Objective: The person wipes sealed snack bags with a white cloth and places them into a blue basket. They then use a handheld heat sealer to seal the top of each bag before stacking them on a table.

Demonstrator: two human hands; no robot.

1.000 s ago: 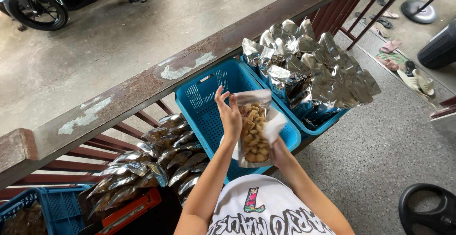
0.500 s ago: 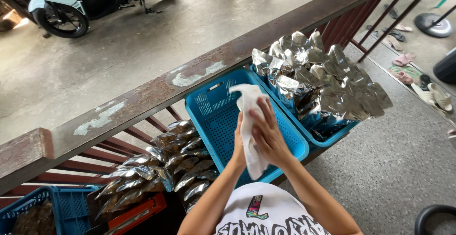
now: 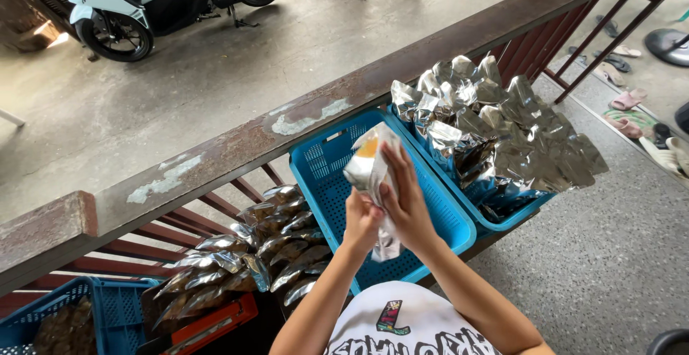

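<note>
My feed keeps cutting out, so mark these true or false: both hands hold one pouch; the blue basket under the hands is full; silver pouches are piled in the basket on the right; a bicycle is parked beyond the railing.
1. Both hands hold one pouch. True: the left hand and right hand grip a silver pouch.
2. The blue basket under the hands is full. False: it looks empty.
3. Silver pouches are piled in the basket on the right. True.
4. A bicycle is parked beyond the railing. False: it is a scooter.

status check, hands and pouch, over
Left hand and right hand both shut on foil pouch. Pouch held above blue basket. Nothing in the way.
</note>
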